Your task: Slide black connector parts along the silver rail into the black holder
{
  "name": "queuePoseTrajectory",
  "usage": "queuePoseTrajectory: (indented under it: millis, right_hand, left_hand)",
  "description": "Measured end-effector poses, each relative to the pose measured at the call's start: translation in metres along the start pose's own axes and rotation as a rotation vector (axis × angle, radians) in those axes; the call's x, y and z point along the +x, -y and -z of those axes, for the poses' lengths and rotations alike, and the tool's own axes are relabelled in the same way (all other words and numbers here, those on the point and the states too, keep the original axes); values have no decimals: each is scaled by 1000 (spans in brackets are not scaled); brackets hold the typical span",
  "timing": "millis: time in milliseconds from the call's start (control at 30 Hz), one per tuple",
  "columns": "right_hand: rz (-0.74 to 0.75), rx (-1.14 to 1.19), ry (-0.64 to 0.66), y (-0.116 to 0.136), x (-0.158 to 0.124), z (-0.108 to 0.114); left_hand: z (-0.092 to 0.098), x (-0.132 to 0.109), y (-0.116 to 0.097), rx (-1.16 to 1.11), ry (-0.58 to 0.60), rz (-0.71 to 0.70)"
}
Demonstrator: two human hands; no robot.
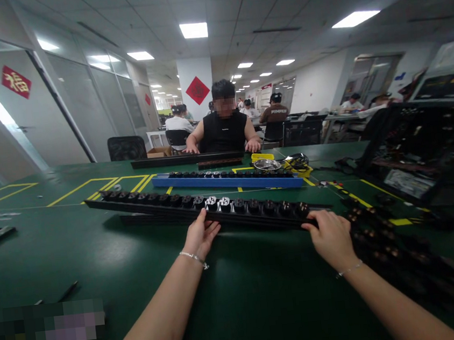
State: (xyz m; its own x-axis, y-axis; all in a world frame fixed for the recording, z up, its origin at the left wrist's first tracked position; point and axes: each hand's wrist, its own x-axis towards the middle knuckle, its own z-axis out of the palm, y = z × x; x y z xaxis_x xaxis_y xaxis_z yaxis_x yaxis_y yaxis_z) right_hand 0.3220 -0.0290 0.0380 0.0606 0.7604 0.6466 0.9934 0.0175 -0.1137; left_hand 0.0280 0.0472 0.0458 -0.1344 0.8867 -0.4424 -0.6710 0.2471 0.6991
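Both hands were on the black socket strip (198, 201), which lay across the middle of the table (99, 270), its long axis running from the far left down toward the near right. The left hand (202, 235) met its near side at mid-length, fingers straight and pressed together. The right hand (331, 236) covered the right end, thumb along the strip; its fingers were hidden, so I couldn't tell the grip. The blue strip (228, 182) lay parallel behind.

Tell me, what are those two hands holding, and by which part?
A long black socket strip: the right hand has its grip on the right end, while the left hand only rests flat against the near edge around mid-length.
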Motion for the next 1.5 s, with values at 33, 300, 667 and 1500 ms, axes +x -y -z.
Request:
queuePoseTrajectory:
  millis: [33, 300, 667, 1500]
  right_hand:
    - [16, 4, -12, -1, -6, -1]
    - [109, 42, -11, -4, -46, -5]
    - [84, 105, 67, -10, -61, -7]
    - [4, 161, 200, -21, -62, -18]
  left_hand:
    - [5, -6, 1, 16, -19, -1]
    - [43, -39, 13, 154, -85, 7]
    - [65, -51, 23, 290, -78, 46]
    - [83, -52, 3, 739, 123, 161]
